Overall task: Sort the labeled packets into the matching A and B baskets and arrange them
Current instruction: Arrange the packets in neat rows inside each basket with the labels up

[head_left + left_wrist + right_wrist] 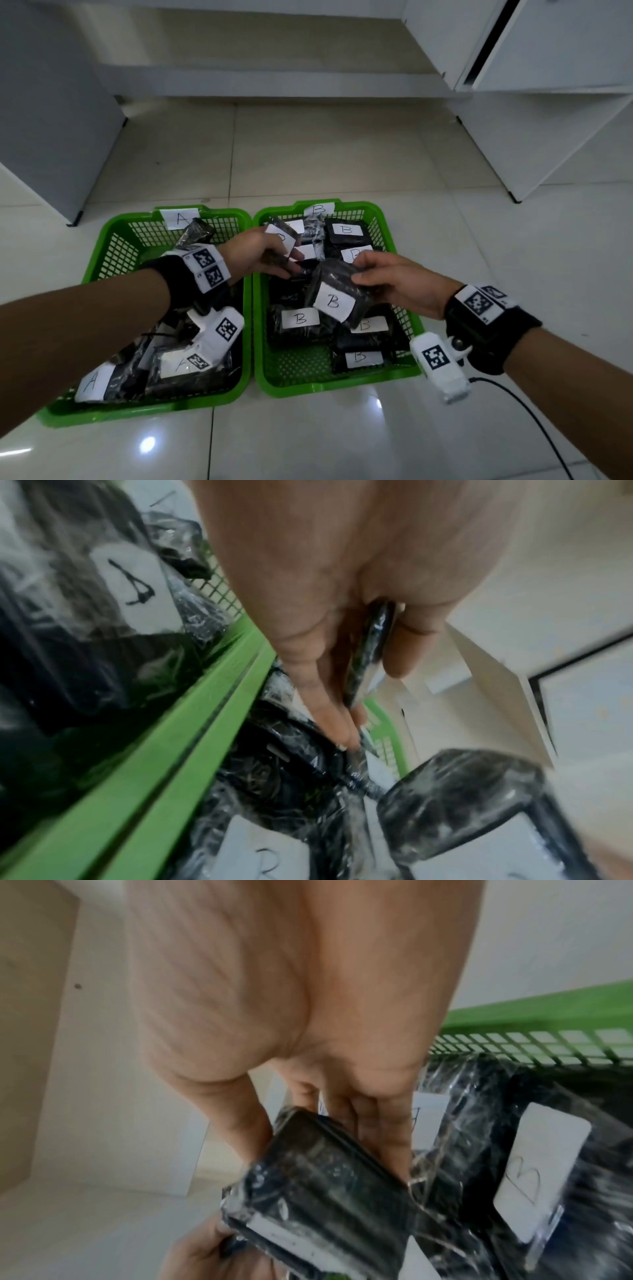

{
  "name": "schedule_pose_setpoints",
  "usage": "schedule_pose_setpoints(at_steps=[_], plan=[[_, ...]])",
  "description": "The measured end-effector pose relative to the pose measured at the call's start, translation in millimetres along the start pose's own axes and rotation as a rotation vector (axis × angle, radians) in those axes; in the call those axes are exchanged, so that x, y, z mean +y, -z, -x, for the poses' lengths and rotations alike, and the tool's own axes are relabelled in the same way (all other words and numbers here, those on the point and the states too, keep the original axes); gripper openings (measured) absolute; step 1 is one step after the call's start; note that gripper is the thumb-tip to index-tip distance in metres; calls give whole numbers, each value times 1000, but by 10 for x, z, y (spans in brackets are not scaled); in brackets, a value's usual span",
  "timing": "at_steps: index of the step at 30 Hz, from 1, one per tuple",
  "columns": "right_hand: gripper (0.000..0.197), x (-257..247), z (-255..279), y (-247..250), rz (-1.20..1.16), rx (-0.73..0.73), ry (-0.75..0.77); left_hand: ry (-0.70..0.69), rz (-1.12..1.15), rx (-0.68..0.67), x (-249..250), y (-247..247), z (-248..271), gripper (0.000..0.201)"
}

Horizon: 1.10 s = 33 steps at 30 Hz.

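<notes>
Two green baskets stand side by side on the floor: basket A (113, 250) on the left and basket B (380, 219) on the right, each holding several black plastic-wrapped packets with white labels. My left hand (263, 255) reaches across into basket B and pinches a thin black packet (282, 236) (371, 642) between thumb and fingers. My right hand (387, 279) grips a thicker black packet labeled B (334, 296) (329, 1185) by its upper edge, lifted and tilted above the other B packets (301, 318). A-labeled packets (90, 382) lie in basket A (192, 739).
The baskets sit on glossy white floor tiles (513, 274). A grey cabinet (44, 102) stands at the left and white shelving (548, 102) at the back and right. A black cable (534, 421) runs from my right wrist camera across the floor.
</notes>
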State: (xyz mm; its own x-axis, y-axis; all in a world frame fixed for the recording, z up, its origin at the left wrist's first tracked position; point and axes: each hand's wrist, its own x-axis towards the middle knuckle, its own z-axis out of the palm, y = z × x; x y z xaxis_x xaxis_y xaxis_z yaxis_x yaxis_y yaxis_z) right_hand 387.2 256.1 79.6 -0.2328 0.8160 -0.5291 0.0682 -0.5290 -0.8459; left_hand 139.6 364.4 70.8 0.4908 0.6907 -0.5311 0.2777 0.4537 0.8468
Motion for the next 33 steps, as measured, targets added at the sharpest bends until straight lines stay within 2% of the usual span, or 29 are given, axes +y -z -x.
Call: schedule_pose_setpoints(at_steps=[2,4,6,8,11,14,17,20,22,24,27,30,32,33], plan=[[12,8,-24,60,138,185,127,41,110,-31,50,-3,50,34],[30,52,-85,82,443,363,316,31,88,-51,63,10,64,38],[46,114,-152,74,854,396,405,23,96,-39,42,5,40,44],[56,203,-209,54,1096,322,412,26,124,17,21,-14,6,47],[65,314,-262,101,1117,316,445,47,48,54,-19,-34,-43,38],[65,348,-277,145,1142,353,376,62,-69,54,-48,-11,-76,26],[45,323,-267,200,910,422,340,25,-121,107,-15,-2,-54,33],[16,220,-238,237,370,476,273,47,-123,151,47,-50,-66,32],[26,186,-212,280,3,434,192,46,-191,216,48,-79,-103,25],[43,167,-186,281,-206,313,136,-57,-386,230,18,-94,-141,16],[51,172,-177,245,-320,161,77,-155,-551,133,5,-186,-124,46],[52,151,-184,155,-323,90,35,-114,-727,-45,10,-293,-117,70],[52,137,-187,74,-332,23,5,-87,-713,-71,7,-338,-116,71],[53,128,-194,31,-329,14,-11,-71,-637,-65,14,-334,-130,64]])
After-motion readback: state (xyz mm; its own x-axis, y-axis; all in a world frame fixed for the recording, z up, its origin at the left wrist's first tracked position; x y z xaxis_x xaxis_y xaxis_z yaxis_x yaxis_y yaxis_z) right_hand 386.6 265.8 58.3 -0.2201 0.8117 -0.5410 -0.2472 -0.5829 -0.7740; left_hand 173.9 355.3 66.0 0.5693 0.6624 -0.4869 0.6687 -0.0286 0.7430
